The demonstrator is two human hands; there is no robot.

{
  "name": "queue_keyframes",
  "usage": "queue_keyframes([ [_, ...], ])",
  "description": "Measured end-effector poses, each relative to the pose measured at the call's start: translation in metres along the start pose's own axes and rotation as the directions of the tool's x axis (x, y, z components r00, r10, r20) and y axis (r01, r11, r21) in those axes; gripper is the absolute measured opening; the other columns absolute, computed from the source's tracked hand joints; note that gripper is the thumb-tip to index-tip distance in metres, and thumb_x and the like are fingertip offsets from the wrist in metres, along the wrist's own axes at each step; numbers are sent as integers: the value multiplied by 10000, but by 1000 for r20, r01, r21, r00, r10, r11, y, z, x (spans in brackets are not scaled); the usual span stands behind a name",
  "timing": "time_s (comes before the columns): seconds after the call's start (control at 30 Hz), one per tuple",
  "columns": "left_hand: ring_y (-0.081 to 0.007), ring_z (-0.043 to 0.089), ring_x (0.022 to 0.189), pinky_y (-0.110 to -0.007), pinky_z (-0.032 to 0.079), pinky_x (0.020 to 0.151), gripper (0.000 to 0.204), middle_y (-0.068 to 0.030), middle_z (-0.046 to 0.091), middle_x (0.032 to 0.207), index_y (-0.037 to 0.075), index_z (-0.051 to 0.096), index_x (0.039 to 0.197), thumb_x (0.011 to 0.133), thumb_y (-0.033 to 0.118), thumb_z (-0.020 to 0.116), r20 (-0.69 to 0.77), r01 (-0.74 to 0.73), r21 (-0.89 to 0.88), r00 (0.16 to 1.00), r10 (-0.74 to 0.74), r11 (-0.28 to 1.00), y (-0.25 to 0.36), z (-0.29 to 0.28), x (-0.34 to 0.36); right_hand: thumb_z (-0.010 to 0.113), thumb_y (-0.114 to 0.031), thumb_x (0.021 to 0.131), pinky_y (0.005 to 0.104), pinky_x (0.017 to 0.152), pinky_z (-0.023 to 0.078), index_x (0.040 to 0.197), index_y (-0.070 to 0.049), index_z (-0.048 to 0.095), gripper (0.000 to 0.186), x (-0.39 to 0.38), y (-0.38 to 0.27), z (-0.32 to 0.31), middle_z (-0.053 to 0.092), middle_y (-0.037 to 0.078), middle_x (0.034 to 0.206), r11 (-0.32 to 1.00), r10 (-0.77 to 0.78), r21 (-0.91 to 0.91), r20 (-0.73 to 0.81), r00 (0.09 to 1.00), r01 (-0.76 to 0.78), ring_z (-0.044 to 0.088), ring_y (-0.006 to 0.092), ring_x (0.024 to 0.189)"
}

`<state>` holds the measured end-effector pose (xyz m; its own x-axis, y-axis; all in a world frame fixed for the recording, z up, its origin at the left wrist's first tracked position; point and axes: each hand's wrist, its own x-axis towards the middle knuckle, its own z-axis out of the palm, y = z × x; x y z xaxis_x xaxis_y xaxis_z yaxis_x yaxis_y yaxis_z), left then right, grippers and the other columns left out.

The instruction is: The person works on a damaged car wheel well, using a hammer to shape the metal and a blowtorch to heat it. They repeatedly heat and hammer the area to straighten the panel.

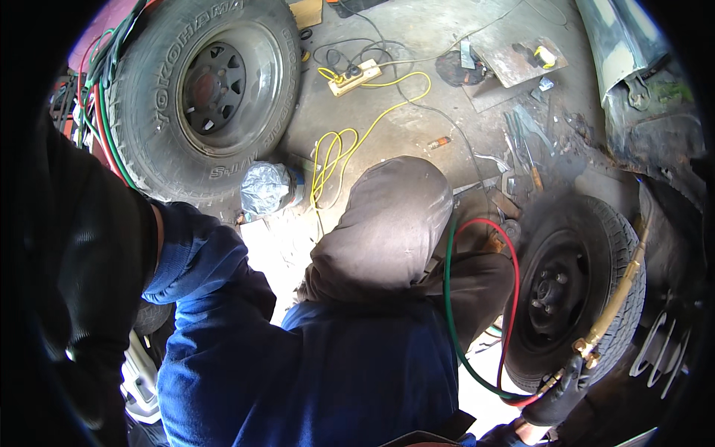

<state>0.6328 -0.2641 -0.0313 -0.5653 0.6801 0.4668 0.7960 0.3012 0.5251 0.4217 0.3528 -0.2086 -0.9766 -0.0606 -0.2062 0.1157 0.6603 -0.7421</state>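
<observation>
My right hand [557,398], in a black glove, is closed around the lower end of a brass gas torch [612,309] at the lower right. The torch slants up past the tread of a black-rimmed wheel [555,287]. Its tip is beside dark metalwork; a faint bluish spot shows there, but I cannot tell if it is a flame. From its lower end a red hose [512,276] and a green hose [447,290] loop up. My left hand [82,268], also in a dark glove, is raised close at the left edge, its fingers hidden in shadow.
A large tyre [279,97] on a silver rim stands at the upper left, beside a plastic-covered container [264,188]. A yellow cord [350,153] runs to a power strip [354,77]. Several hand tools [525,141] lie near a rusty vehicle part [648,112]. A coil spring [659,350] is at right.
</observation>
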Motion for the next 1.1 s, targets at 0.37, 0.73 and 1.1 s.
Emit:
queue_keyframes([
  [0.37, -306, 717, 1121, -521, 512, 1006, 203, -101, 701, 1075, 128, 638, 1199, 1045, 255, 604, 236, 135, -74, 965, -114, 988, 3, 65, 7, 607, -243, 1152, 367, 1116, 490, 1544, 24, 576, 475, 59, -24, -68, 680, 142, 1419, 973, -62, 196, -290, 955, 123, 627, 197, 1302],
  [0.73, -303, 728, 1102, -492, 537, 990, 242, -130, 718, 1094, 73, 657, 1203, 977, 160, 654, 172, 81, -63, 983, -69, 995, -13, 51, 1, 669, -310, 1125, 351, 1100, 514, 1449, 38, 679, 476, 64, 4, -97, 741, 130, 1386, 946, -275, -286, -469, 840, 150, 681, 198, 1259],
  [1.1, -300, 739, 1083, -462, 562, 974, 303, -158, 736, 1114, 19, 677, 1207, 909, 66, 704, -689, 313, -378, 534, -490, 871, -115, 193, 16, 671, -337, 1133, 315, 990, 518, 1401, 18, 701, 446, 67, 27, -65, 753, 53, 1247, 980, -182, -148, -376, 909, 135, 648, 126, 1106],
])
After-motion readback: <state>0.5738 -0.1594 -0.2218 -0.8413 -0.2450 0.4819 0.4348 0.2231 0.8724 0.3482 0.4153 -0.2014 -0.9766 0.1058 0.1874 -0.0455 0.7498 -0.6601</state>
